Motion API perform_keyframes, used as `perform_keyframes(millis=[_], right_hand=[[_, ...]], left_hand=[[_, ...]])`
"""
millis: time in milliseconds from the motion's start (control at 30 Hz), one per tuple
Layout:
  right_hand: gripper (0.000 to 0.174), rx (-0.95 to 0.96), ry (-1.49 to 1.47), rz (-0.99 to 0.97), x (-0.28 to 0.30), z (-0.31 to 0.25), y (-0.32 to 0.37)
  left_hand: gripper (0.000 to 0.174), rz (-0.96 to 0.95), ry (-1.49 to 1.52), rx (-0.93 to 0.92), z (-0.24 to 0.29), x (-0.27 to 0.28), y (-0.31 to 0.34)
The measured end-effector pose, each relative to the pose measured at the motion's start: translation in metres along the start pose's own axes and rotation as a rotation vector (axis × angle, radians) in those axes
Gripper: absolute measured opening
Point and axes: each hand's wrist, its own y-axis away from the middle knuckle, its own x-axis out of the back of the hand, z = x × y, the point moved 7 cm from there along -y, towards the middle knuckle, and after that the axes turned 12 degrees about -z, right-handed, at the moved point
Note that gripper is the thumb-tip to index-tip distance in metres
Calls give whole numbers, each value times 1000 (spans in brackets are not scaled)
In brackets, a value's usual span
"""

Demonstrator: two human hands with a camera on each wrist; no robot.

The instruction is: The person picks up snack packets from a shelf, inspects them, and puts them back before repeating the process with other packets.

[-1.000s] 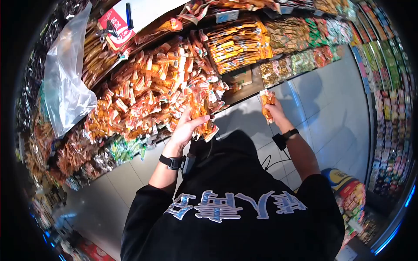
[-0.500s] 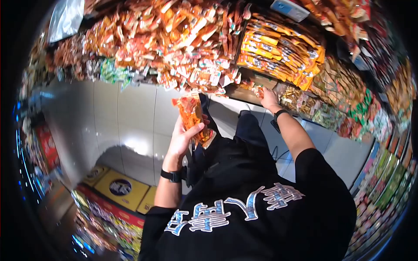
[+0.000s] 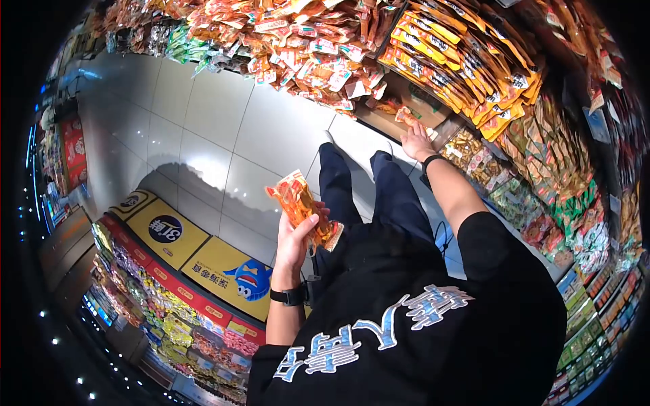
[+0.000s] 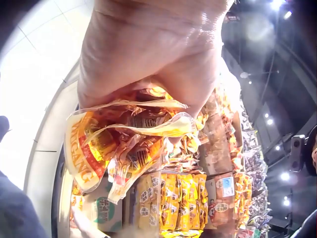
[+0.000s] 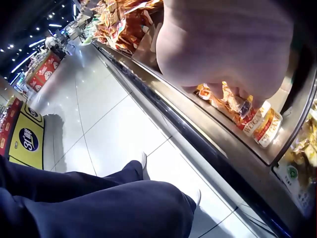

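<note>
In the head view my left hand grips orange-red plastic snack packets, held up over the floor in front of my body. Clear packet ends with yellow and red print stick out under that palm in the left wrist view. My right hand reaches into a shelf bin, its fingers fairly straight beside a small orange snack packet. From the right wrist, that packet lies along the bin's front wall, under the hand; the fingertips are mostly hidden.
Heaped red-orange packets fill the shelf left of the bin, and stacked yellow packets lie above it. Bins of gold-wrapped snacks sit to the right. Behind on the left stands a yellow display base. Tiled floor lies between.
My right hand has brought its packet from over the floor to the bin, where the packet now lies. My left hand has come away from the heap with its packets. The view has turned.
</note>
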Motion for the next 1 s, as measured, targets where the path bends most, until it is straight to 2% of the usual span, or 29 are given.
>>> perform_keyframes(millis=[167,200,267,300,400,467,533,600,633,667,733,800,833,900,1000], right_hand=[[69,16,118,-56,-2,21,-41],[66,-34,23,-78,9,14,-20],[58,-16,30,-56,27,-8,14],[49,82,-68,110,30,-16,20],[42,480,-629,-53,51,-69,92],[43,761,-1015,-284,26,-97,116],[38,808,-1012,-475,29,-129,181],[45,967,-1107,-479,30,-156,219],[49,1016,-1008,-323,31,-160,220],[43,954,-1036,-353,27,-160,214],[37,772,-1080,-591,24,-150,211],[31,793,-1192,-567,27,-145,210],[30,798,-1261,-578,31,-144,215],[29,803,-1364,-558,37,-141,216],[30,648,-1363,-491,33,-121,198]], left_hand=[[45,-10,-3,-5,-18,1,-16],[45,-12,2,7,-20,-1,-19],[47,-39,-14,25,-23,-9,-27],[47,-50,-39,31,-23,-15,-31],[52,-64,-35,40,-31,-18,-48],[56,-26,-79,50,-38,-23,-62],[66,-57,-178,14,-51,-23,-78],[70,-93,-286,-37,-59,-28,-88],[76,-121,-319,115,-55,-41,-85],[77,-108,-412,148,-53,-49,-84],[77,-143,-327,76,-60,-50,-88],[76,-170,-272,-34,-57,-52,-89],[73,-170,-222,32,-57,-53,-88],[65,-121,-178,34,-62,-46,-91],[59,-21,-175,89,-77,-30,-95]])
